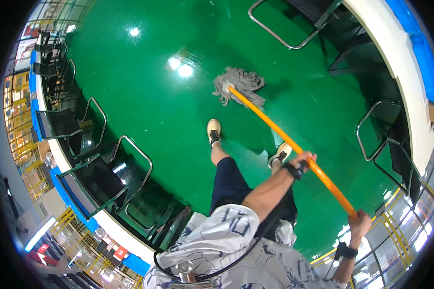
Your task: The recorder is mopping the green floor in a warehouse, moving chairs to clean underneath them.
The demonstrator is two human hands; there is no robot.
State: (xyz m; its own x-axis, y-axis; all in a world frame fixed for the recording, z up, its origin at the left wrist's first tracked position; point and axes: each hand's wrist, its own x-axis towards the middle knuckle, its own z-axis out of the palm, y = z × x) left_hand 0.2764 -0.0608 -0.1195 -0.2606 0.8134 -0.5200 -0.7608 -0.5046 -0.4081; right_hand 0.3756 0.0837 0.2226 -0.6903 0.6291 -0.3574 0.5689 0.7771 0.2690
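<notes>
A mop with a grey string head [239, 85] and an orange handle [270, 122] slants across the view. Its strands lie spread on the green floor [144, 86], ahead of my feet. My left hand [302, 160] is wrapped round the middle part of the handle. Near the handle's upper end, at the lower right, my right hand [359, 223] grips it too. Both wrists wear dark bands. My two tan shoes stand apart on the floor, the left shoe [214, 131] further forward than the right shoe [280, 154].
Black chairs with metal tube frames [99, 180] line a long white table [123, 236] on the left. More such chairs [395, 144] stand along a white table [404, 91] on the right. Blue mats lie on both tables. Yellow railings [395, 231] show at the lower right.
</notes>
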